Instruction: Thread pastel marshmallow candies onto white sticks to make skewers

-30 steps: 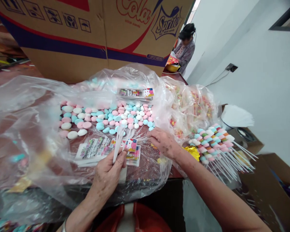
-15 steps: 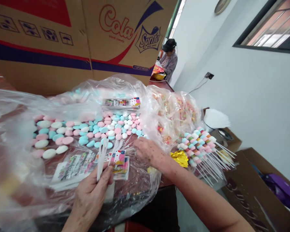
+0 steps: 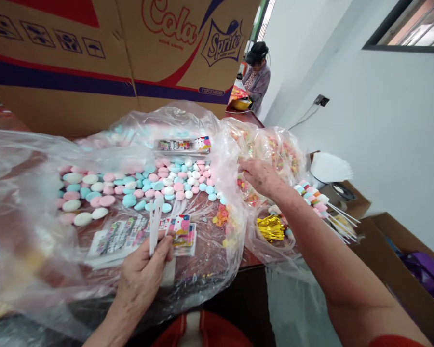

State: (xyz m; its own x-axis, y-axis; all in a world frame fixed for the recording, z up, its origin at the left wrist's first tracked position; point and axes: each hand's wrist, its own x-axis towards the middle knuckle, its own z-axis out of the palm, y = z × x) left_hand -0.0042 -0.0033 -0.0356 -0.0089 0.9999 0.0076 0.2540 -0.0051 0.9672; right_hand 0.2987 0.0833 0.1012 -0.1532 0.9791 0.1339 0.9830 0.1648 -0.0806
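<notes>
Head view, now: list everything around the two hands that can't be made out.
All in the head view:
- Count of white sticks in the left hand: they overlap.
- Whether the right hand holds anything: its curled fingers hide it.
- Part of the candy skewers: covered by the right forearm.
- Lettering on the printed packets: too blurred.
- Cardboard box top: cut off by the upper edge.

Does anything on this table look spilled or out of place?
Nothing looks plainly damaged. The printed packets near the left hand are fanned into a skewed, uneven pile. Small ring candies lie loose between those packets and the gold strips, which looks like a spill, though it may be deliberate.
</notes>
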